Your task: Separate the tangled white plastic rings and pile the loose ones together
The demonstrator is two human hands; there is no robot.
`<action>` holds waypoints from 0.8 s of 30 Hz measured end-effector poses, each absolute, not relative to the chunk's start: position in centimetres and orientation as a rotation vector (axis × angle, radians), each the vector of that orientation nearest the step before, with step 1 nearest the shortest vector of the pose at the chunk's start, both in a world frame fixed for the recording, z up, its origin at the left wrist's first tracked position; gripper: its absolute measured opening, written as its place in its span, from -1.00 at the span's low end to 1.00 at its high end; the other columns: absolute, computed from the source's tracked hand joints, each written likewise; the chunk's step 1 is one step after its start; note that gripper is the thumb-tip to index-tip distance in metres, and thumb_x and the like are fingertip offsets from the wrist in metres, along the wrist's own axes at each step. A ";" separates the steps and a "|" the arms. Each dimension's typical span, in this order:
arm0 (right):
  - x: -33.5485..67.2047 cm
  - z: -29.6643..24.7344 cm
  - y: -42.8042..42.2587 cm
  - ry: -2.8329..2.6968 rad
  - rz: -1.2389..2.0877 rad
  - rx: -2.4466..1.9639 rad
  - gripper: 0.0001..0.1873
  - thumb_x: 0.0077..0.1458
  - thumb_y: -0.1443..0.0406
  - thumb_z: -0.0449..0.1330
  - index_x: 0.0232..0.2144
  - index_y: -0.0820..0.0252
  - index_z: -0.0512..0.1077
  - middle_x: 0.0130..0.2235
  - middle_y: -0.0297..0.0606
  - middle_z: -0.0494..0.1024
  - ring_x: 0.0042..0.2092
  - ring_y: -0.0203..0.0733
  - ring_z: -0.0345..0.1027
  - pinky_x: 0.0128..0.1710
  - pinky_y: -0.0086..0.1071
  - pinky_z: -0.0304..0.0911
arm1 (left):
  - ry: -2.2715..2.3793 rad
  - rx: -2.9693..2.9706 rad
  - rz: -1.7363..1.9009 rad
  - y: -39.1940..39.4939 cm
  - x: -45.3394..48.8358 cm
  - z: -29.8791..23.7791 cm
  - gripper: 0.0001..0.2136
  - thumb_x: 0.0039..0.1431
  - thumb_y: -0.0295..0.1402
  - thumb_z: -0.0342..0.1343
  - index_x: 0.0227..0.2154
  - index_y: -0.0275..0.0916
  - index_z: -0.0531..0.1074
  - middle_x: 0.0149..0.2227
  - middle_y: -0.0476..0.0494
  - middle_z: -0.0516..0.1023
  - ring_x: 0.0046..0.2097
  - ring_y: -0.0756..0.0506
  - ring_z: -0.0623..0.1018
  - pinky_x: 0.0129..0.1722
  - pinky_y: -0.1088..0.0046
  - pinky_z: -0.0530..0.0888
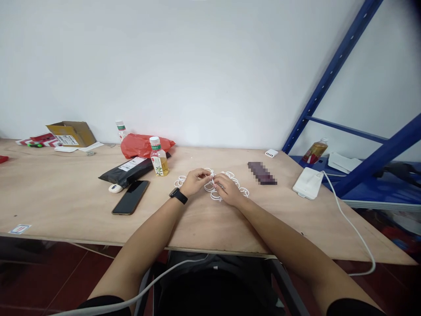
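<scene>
Both my hands meet over a small pile of white plastic rings (pixel 241 191) on the wooden table (pixel 66 197). My left hand (pixel 194 181), with a black watch on its wrist, has its fingers curled and pinches a white ring. Facing it, my right hand (pixel 227 188) is also closed on a ring in the same cluster. The two sets of fingertips almost touch. More rings lie loose on either side of the hands.
A black phone (pixel 130 197), a black parcel (pixel 126 172), a small bottle of yellow drink (pixel 158 163) and a red bag (pixel 141 145) lie left of the hands. A white charger (pixel 308 182) with its cable, a dark box (pixel 262 173) and a blue rack (pixel 362 162) are on the right.
</scene>
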State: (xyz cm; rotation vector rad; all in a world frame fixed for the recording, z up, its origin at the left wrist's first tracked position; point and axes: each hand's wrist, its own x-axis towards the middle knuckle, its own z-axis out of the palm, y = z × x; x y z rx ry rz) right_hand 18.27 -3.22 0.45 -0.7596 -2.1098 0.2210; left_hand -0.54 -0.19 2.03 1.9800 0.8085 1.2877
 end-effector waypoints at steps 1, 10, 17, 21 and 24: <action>18.3 0.5 -3.3 -2.105 0.224 -0.752 -0.88 0.25 0.28 0.04 -0.29 0.11 0.37 -0.18 -0.18 0.48 -0.11 -0.12 0.34 -0.09 -0.20 0.26 | 0.814 1.968 1.285 -0.3 -0.5 2.1 -0.74 0.12 -0.16 0.18 -0.39 -0.31 0.51 -0.39 -0.12 0.56 -0.36 -0.01 0.50 -0.34 0.47 0.44; 18.4 0.9 -3.5 -1.877 0.228 -0.875 -0.83 0.24 0.19 0.09 -0.23 0.11 0.43 -0.28 -0.23 0.50 -0.27 -0.17 0.37 -0.22 -0.27 0.27 | 0.780 2.135 1.219 -1.0 -0.3 2.6 -0.75 0.17 -0.18 0.15 -0.43 -0.30 0.49 -0.42 -0.11 0.55 -0.37 0.00 0.48 -0.35 0.49 0.40; 18.4 1.1 -3.4 -1.884 0.285 -0.927 -0.78 0.27 0.18 0.04 -0.36 0.14 0.39 -0.38 -0.28 0.44 -0.33 -0.21 0.31 -0.30 -0.32 0.21 | 0.743 2.144 1.205 -0.8 -0.1 2.1 -0.71 0.18 -0.14 0.13 -0.43 -0.29 0.50 -0.43 -0.11 0.55 -0.36 -0.02 0.49 -0.32 0.47 0.41; 18.2 1.2 -3.5 -1.904 0.276 -0.928 -0.76 0.28 0.19 0.02 -0.36 0.14 0.38 -0.38 -0.27 0.44 -0.33 -0.20 0.31 -0.30 -0.32 0.21 | 0.729 2.194 1.179 -0.7 0.0 2.1 -0.74 0.21 -0.17 0.10 -0.42 -0.27 0.49 -0.41 -0.10 0.55 -0.36 -0.02 0.49 -0.31 0.46 0.40; 18.4 1.0 -3.2 -1.885 0.263 -0.941 -0.79 0.27 0.19 0.02 -0.27 0.13 0.42 -0.30 -0.23 0.49 -0.25 -0.16 0.36 -0.23 -0.28 0.26 | 0.838 2.278 1.198 -0.4 -0.6 2.5 -0.80 0.21 -0.23 0.08 -0.40 -0.24 0.47 -0.38 -0.11 0.55 -0.30 -0.06 0.49 -0.24 0.41 0.41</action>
